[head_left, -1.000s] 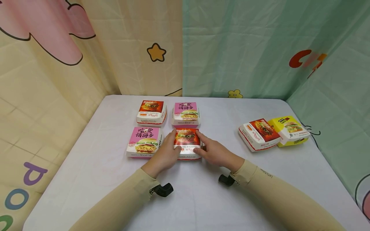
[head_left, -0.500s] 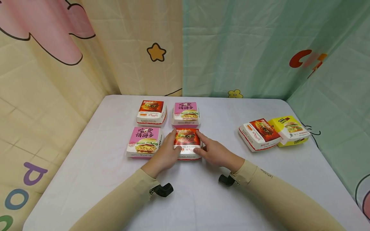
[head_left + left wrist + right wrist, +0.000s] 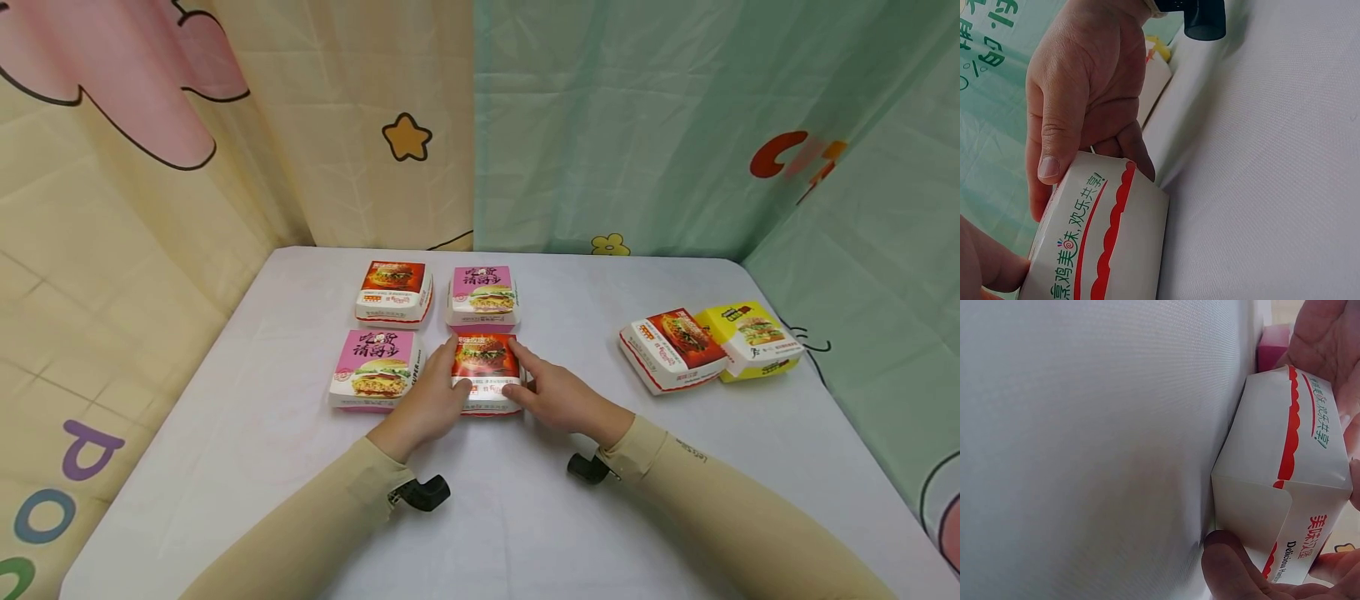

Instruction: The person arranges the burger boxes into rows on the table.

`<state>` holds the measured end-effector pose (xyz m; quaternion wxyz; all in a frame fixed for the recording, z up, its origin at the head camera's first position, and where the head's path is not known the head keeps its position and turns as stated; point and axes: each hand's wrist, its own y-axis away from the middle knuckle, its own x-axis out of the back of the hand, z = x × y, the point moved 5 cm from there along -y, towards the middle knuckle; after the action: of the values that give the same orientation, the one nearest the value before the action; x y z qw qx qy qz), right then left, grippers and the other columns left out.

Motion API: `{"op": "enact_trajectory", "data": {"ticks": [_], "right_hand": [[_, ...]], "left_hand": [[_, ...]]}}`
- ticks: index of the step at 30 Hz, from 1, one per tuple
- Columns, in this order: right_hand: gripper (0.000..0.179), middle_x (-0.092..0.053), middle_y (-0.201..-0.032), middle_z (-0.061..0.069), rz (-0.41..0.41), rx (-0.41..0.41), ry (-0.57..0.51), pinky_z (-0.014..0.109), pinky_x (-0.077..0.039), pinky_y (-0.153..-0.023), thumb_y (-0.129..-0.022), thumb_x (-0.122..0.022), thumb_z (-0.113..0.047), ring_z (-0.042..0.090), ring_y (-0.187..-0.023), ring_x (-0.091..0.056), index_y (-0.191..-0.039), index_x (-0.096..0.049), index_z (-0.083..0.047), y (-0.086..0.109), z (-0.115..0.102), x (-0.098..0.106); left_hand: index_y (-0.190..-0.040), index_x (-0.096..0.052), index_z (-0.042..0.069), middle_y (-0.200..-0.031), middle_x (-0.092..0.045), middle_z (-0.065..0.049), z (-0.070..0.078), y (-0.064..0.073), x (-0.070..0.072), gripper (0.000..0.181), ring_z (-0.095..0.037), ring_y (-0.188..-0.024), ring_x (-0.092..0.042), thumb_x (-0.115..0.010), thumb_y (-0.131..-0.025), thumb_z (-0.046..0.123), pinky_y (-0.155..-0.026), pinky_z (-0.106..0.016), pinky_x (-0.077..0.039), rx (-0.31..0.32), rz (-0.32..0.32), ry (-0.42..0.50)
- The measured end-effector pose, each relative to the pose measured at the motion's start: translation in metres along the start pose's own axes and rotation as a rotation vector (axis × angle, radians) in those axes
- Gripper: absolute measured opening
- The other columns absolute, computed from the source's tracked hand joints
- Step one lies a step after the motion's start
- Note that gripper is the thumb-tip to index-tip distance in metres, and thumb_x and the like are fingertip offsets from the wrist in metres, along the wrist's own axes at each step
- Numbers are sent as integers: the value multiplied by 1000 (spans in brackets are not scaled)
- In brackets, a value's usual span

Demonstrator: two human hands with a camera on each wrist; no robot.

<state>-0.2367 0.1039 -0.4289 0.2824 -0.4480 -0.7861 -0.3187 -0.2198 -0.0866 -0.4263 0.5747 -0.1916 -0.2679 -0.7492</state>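
A red-and-white burger box (image 3: pixel 485 360) lies flat on the table, held from both sides in the head view. My left hand (image 3: pixel 431 402) grips its left side, with the thumb on the top near the front. On the right side, my right hand (image 3: pixel 567 399) holds it the same way. The right wrist view shows fingertips (image 3: pixel 1229 562) low against the side of the box (image 3: pixel 1285 444), near the cloth. A pink-and-white burger box (image 3: pixel 377 368) sits just left of my left hand. Behind the held box stands another pink-and-white burger box (image 3: pixel 483 296).
At the back left is another red-and-white burger box (image 3: pixel 393 292). Over on the right, a tilted red-and-white box (image 3: pixel 673 350) touches a yellow-and-white box (image 3: pixel 752 340). A white cloth covers the table (image 3: pixel 262 467); printed curtains (image 3: pixel 600 125) hang behind and beside it.
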Motion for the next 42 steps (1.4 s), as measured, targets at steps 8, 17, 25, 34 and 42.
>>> {"op": "enact_trajectory", "data": {"ticks": [8,17,25,34,42], "right_hand": [[86,-50,-162,13,5,-3,-4,42,-58,-95,-104,-66,-42,19,-102,-65,-171,-16,-24,0,-1,-1],[87,-49,-162,13,9,-12,-19,43,-58,-96,-103,-67,-41,20,-104,-67,-171,-16,-25,1,0,-1],[85,-44,-165,14,12,12,-30,45,-57,-100,-104,-66,-39,19,-105,-67,-171,-17,-23,1,0,0],[85,-51,-160,12,16,-12,-56,37,-58,-87,-103,-67,-39,18,-98,-66,-170,-17,-26,2,1,0],[84,-45,-165,9,15,-25,-76,43,-60,-96,-103,-68,-40,21,-108,-69,-170,-18,-28,2,0,0]], "left_hand": [[-171,-8,12,-178,-11,-13,0,0,0,76,-34,-164,-13,-50,-109,24,-131,-57,-17,0,1,6],[-171,-8,12,-178,-12,-14,0,0,0,76,-33,-164,-14,-50,-109,24,-131,-56,-17,1,0,9],[-171,-10,14,-178,-13,-12,1,1,1,75,-32,-164,-14,-51,-108,24,-131,-56,-17,10,3,16],[-171,-11,15,-177,-14,-13,1,1,2,75,-33,-164,-17,-52,-108,24,-131,-58,-18,21,8,42],[-170,-12,16,-177,-14,-13,2,2,2,75,-33,-163,-18,-52,-107,24,-131,-58,-19,33,8,50]]}}
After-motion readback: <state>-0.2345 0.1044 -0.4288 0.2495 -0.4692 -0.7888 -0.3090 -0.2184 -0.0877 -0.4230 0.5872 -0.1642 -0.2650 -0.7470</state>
